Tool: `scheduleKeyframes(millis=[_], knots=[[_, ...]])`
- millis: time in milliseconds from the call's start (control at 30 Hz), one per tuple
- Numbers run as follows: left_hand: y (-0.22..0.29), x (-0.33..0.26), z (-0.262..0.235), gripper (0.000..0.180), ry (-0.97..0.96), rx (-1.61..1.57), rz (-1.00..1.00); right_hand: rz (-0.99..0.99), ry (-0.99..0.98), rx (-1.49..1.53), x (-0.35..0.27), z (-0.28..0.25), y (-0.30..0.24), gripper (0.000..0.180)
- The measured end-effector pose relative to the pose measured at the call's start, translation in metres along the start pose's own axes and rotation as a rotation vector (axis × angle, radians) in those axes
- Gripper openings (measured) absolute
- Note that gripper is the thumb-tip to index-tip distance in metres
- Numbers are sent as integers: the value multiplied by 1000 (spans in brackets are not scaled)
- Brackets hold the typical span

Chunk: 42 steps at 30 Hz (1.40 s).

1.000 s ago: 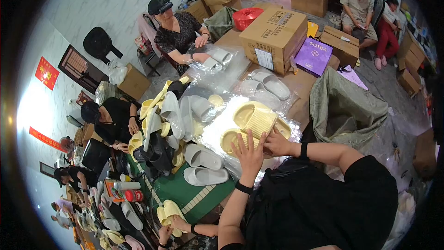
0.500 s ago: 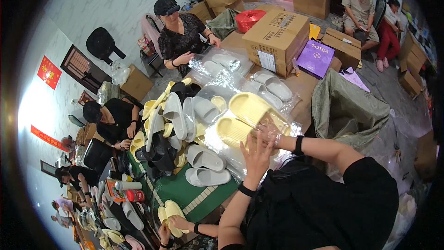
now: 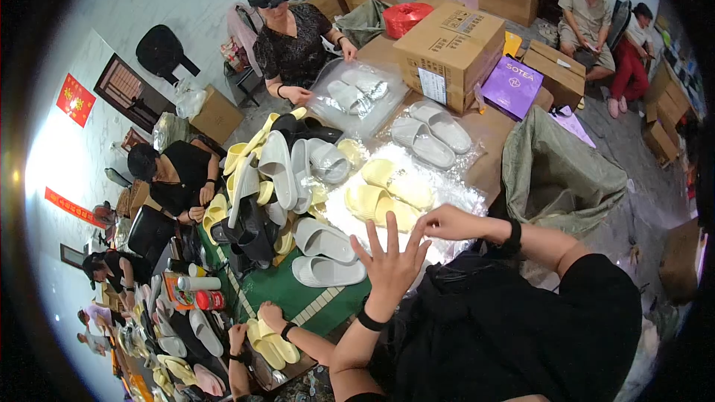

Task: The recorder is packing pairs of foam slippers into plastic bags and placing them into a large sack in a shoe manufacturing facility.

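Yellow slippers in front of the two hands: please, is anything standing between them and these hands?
Yes, it seems so: shiny clear plastic appears to cover the yellow slippers, between them and the left hand and right hand at its near side. Glare blurs its edges. Nothing else visible stands between.

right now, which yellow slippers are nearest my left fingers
The pair amid shiny clear plastic, just beyond those fingers; other yellow ones lie farther left.

You were in a packing workshop: loose slippers (image 3: pixel 277 171) lay heaped ahead and left of your hands (image 3: pixel 392 269), bagged pairs (image 3: pixel 422 143) and a cardboard carton (image 3: pixel 450 52) were beyond them, and co-workers (image 3: pixel 298 46) flanked the tabletop (image 3: pixel 489 132).
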<state>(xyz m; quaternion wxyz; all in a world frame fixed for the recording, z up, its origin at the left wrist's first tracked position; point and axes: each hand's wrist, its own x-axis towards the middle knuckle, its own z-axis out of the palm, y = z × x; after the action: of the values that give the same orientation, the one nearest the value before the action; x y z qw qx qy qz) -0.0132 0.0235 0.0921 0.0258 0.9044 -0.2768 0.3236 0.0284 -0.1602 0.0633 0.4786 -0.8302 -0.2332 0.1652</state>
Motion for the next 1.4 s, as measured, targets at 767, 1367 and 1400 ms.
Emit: scheduleKeyframes(millis=[767, 1367, 1400], knots=[[3, 4, -43, 41, 116, 54, 31, -202, -50, 862, -24, -34, -79, 17], [4, 12, -49, 38, 70, -301, -61, -293, -22, 851, -26, -33, -81, 16], [3, 13, -49, 39, 58, -408, -59, -295, -18, 847, -26, -34, -82, 15]])
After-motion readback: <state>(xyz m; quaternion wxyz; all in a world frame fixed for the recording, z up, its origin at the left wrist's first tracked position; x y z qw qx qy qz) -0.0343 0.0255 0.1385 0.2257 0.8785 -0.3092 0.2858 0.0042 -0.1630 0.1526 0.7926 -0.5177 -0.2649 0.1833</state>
